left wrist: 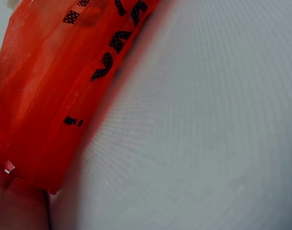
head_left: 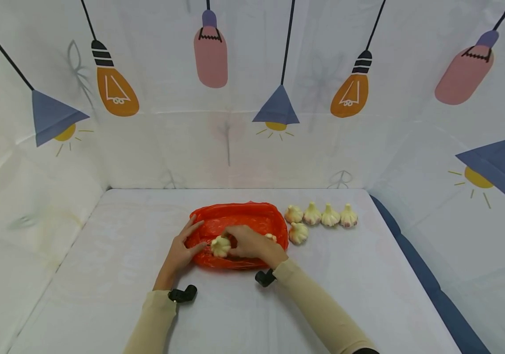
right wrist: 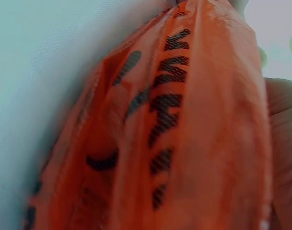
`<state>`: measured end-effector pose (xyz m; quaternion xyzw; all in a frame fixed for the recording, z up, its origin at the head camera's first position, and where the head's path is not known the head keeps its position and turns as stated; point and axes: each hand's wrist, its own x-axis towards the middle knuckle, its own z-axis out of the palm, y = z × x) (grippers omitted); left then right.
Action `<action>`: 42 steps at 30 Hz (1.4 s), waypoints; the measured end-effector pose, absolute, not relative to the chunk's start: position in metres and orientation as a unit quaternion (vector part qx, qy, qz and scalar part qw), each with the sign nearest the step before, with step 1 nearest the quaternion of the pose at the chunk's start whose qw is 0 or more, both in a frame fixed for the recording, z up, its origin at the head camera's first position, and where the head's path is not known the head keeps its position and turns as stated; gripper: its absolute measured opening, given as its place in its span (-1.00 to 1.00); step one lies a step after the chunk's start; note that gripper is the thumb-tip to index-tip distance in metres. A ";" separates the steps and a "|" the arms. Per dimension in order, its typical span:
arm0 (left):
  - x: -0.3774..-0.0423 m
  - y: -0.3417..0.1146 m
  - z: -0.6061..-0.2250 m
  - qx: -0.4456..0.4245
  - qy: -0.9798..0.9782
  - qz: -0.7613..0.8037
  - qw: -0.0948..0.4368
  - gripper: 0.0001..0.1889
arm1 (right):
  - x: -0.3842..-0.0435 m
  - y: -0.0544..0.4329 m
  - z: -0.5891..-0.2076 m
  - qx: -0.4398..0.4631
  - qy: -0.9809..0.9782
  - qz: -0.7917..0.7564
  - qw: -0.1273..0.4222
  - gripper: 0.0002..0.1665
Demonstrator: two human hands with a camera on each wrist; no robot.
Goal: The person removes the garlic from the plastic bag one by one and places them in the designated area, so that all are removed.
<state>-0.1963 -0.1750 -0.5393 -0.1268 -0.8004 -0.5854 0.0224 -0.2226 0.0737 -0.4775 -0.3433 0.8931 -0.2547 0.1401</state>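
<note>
A red plastic bag [head_left: 234, 209] with black print lies on the table, its mouth spread into a wide oval. My right hand [head_left: 248, 242] reaches over its near side and pinches a pale garlic bulb [head_left: 220, 247] between thumb and fingers, above the bag's inside. Partly covered by that hand, another garlic bulb [head_left: 271, 237] shows at the bag's right end. At the left rim rests my left hand [head_left: 181, 251], fingers and thumb extended over the edge. Both wrist views are filled by the bag's printed outer wall [left wrist: 45, 91], which hides the bulbs.
Several garlic bulbs [head_left: 330, 216] stand in a row right of the bag, with one more bulb [head_left: 298, 233] in front of them. A white cloth covers the table [head_left: 102, 275]. Behind rises a white curtain [head_left: 168, 147] printed with lamps.
</note>
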 end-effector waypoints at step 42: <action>-0.200 -0.175 -0.548 -0.115 -0.814 -0.569 0.010 -0.32 | -0.188 0.136 -0.453 -0.238 0.851 -0.467 0.017 -0.51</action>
